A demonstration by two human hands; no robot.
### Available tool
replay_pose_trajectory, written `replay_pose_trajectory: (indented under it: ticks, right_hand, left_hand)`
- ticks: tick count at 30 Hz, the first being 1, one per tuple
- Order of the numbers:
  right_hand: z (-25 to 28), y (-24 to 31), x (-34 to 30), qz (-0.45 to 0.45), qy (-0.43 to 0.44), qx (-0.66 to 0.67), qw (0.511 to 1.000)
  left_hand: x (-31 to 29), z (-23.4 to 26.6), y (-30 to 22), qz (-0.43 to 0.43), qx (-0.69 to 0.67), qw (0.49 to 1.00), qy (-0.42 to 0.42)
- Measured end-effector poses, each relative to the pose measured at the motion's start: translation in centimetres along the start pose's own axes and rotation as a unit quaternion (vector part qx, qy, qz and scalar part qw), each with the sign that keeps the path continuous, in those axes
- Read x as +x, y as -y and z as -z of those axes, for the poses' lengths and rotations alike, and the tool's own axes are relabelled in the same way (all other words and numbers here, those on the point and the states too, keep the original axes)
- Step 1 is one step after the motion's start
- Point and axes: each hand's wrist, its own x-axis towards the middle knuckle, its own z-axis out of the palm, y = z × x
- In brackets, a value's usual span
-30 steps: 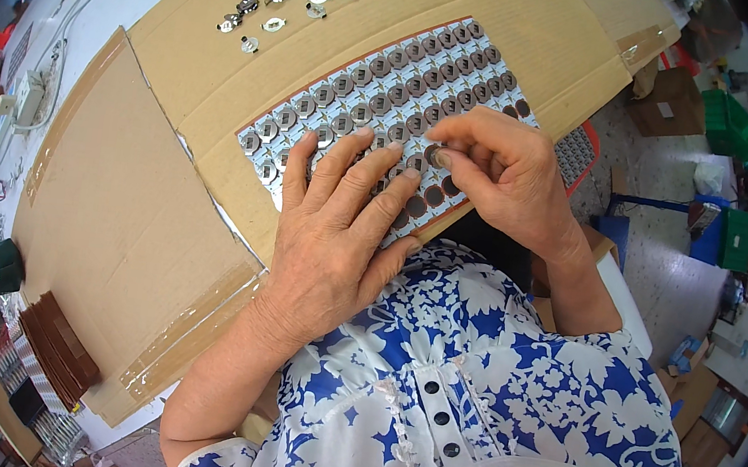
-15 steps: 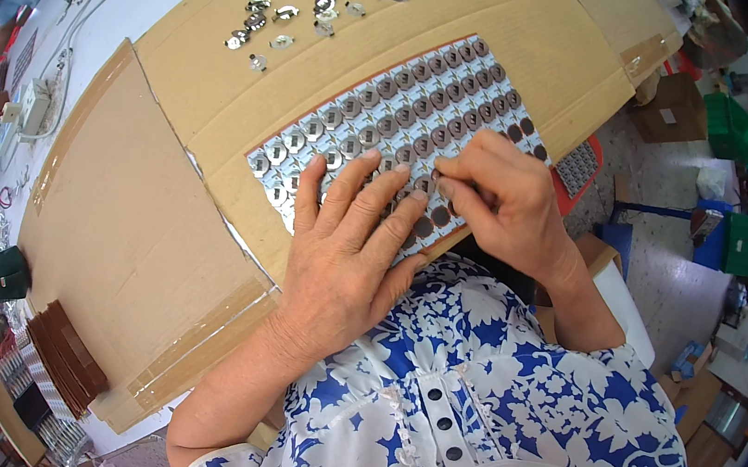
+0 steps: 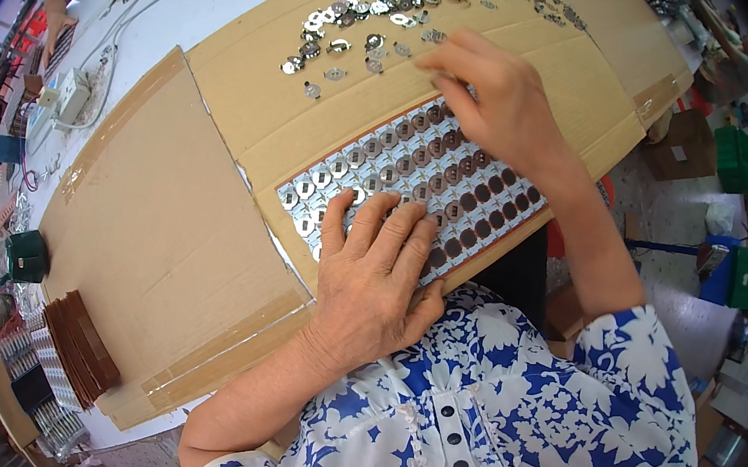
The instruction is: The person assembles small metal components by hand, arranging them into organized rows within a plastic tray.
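From here, the cardboard (image 3: 249,106) gives room left of the panel (image 3: 381,162), which lies by its near edge. Left hand (image 3: 368,280) rests there, fingers slightly spread; right hand (image 3: 507,100), fingers curled, hovers at the panel's far edge, contents unclear. Most spots look filled; dark circles (image 3: 481,229) remain near right. Loose discs (image 3: 335,14) line the cardboard's far side.

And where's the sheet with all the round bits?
In the head view, the sheet lies near the middle on brown cardboard, partly under the left hand.
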Motion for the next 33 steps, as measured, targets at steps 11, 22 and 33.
replay_pose_trajectory:
  ticks: [11, 22, 33]
  right_hand:
    - [-0.1, -2.9, -0.2, -0.148, 0.070, 0.188, 0.969]
    - [5.1, -6.4, -9.5, -0.215, -0.040, -0.054, 0.974]
    - [6.1, 0.9, -7.8, -0.378, 0.107, 0.317, 0.863]
  left_hand:
    - [0.2, 0.4, 0.5, 0.023, 0.005, 1.000, -0.007]
    - [0.2, 0.2, 0.4, 0.025, 0.021, 0.999, 0.005]
    - [0.7, 0.1, 0.0, 0.029, 0.027, 0.997, 0.065]
